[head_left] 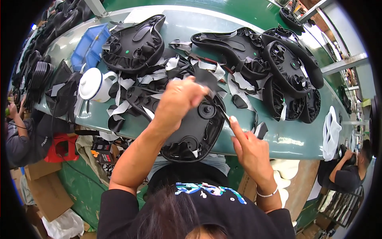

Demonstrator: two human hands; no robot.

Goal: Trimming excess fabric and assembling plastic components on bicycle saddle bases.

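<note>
A black padded seat point(187, 137) lies upside down at the table's near edge, its plastic base upward and gathered black cover material round its rim. My left hand point(179, 99) is above its far part, fingers closed on a flap of dark cover material point(207, 77), slightly blurred. My right hand point(254, 153) is at the seat's right edge, closed round a thin dark knife-like tool point(223, 114), index finger stretched along it. The tool's tip reaches toward the rim near the flap; its exact end is hard to make out. Black-and-white scraps point(242, 85) lie around.
Other upturned seats point(133, 46) lie on the green table, several stacked at the right point(290, 67). A white lidded mug point(95, 85), a blue bin point(90, 46) and folded white cloth point(331, 133) are nearby. Co-workers point(354, 165) sit at both sides; cardboard boxes point(47, 191) stand lower left.
</note>
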